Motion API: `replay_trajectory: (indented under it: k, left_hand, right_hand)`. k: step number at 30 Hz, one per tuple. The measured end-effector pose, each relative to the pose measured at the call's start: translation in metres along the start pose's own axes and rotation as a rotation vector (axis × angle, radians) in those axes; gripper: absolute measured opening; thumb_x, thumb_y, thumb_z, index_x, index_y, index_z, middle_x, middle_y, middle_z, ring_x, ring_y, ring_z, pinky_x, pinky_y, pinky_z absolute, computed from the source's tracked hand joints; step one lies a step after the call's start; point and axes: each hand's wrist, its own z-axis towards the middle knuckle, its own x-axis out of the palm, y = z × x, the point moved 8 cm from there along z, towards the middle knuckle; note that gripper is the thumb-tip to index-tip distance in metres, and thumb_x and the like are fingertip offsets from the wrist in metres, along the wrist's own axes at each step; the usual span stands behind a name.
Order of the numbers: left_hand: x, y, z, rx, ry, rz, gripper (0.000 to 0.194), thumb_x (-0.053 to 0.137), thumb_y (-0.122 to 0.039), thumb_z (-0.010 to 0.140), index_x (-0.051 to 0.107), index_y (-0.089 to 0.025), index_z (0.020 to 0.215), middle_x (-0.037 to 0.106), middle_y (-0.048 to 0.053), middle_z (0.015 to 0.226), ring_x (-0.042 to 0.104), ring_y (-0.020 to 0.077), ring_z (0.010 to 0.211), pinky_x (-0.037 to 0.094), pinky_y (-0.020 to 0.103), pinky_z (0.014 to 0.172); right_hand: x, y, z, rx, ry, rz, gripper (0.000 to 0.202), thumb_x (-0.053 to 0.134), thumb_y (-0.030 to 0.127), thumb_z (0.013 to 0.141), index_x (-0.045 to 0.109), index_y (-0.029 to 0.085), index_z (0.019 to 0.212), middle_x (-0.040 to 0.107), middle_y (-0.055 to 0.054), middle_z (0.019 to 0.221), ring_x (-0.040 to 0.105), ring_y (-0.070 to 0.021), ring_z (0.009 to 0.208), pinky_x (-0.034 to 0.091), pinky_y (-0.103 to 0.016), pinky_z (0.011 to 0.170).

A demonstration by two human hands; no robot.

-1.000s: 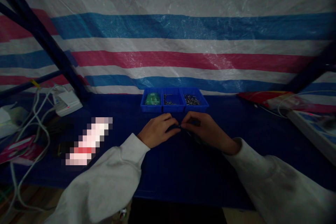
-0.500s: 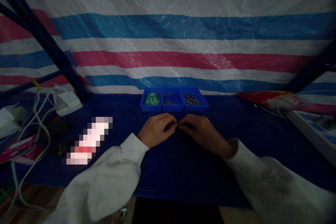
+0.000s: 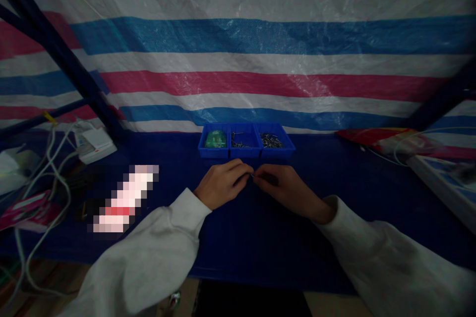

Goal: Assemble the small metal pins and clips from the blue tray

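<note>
My left hand [image 3: 226, 183] and my right hand [image 3: 284, 185] meet fingertip to fingertip above the blue table [image 3: 256, 247]. Both are closed in a pinch around a small metal piece [image 3: 252, 175], of which only a glint shows between the fingertips. Just behind the hands stands a blue tray [image 3: 245, 152] with three compartments. Its left compartment holds something in green plastic [image 3: 215, 139], the middle one some thin metal pieces [image 3: 240, 143], and the right one a pile of small metal parts [image 3: 271, 140].
At the left lie tangled cables [image 3: 69, 190], a white box [image 3: 97, 144], a pink packet [image 3: 31, 210] and a blurred-out flat object [image 3: 124, 200]. A red bag [image 3: 375, 139] and a white-edged box [image 3: 442, 188] are at the right. Striped sheeting [image 3: 260, 37] hangs behind.
The fingers of my left hand have closed in a little, towards my right fingertips. Both hands otherwise keep their places, and the tray has not moved.
</note>
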Motion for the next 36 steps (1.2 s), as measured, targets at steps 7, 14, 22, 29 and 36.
replay_trajectory:
  k: [7, 14, 22, 29, 36]
  left_hand:
    - [0.001, -0.001, 0.001, 0.023, 0.019, 0.042, 0.013, 0.054, -0.017, 0.093, 0.063, -0.017, 0.103, 0.065, 0.003, 0.096, 0.064, 0.013, 0.081, 0.052, 0.024, 0.072]
    - [0.007, -0.003, 0.0, 0.004, 0.068, 0.106, 0.011, 0.056, -0.017, 0.09, 0.062, -0.018, 0.1, 0.064, 0.001, 0.091, 0.064, 0.0135, 0.078, 0.052, 0.023, 0.068]
    - [0.007, -0.003, 0.001, -0.017, 0.093, 0.138, 0.01, 0.054, -0.017, 0.091, 0.061, -0.018, 0.097, 0.062, 0.001, 0.091, 0.063, 0.0136, 0.077, 0.05, 0.023, 0.066]
    - [-0.001, 0.004, 0.001, -0.079, 0.022, 0.04, 0.002, 0.057, -0.017, 0.09, 0.058, -0.017, 0.091, 0.059, 0.003, 0.094, 0.061, 0.0139, 0.078, 0.05, 0.025, 0.069]
    - [-0.001, 0.01, 0.0, -0.143, -0.04, -0.087, 0.028, 0.053, -0.017, 0.094, 0.049, -0.021, 0.122, 0.067, 0.001, 0.095, 0.067, 0.0142, 0.083, 0.052, 0.026, 0.075]
  right_hand:
    - [0.006, 0.0, -0.002, 0.012, 0.016, 0.046, 0.015, 0.056, 0.024, 0.089, 0.064, 0.018, 0.078, 0.062, 0.001, 0.069, 0.053, -0.0114, 0.059, 0.037, -0.024, 0.056]
    - [0.008, -0.001, 0.0, -0.002, 0.028, 0.02, 0.014, 0.055, 0.023, 0.089, 0.063, 0.017, 0.079, 0.06, 0.001, 0.068, 0.051, -0.0111, 0.059, 0.036, -0.024, 0.056]
    - [0.01, 0.001, -0.003, -0.019, 0.038, 0.028, 0.015, 0.054, 0.025, 0.091, 0.06, 0.018, 0.079, 0.059, 0.002, 0.07, 0.051, -0.0112, 0.061, 0.036, -0.024, 0.057]
    - [0.011, -0.002, -0.004, 0.037, 0.012, 0.148, 0.018, 0.055, 0.036, 0.092, 0.051, 0.021, 0.084, 0.054, 0.004, 0.067, 0.05, -0.0111, 0.057, 0.036, -0.024, 0.053]
    - [0.011, -0.002, -0.002, 0.028, 0.009, 0.142, 0.011, 0.056, 0.03, 0.092, 0.051, 0.021, 0.088, 0.056, 0.004, 0.07, 0.053, -0.0117, 0.06, 0.039, -0.024, 0.055]
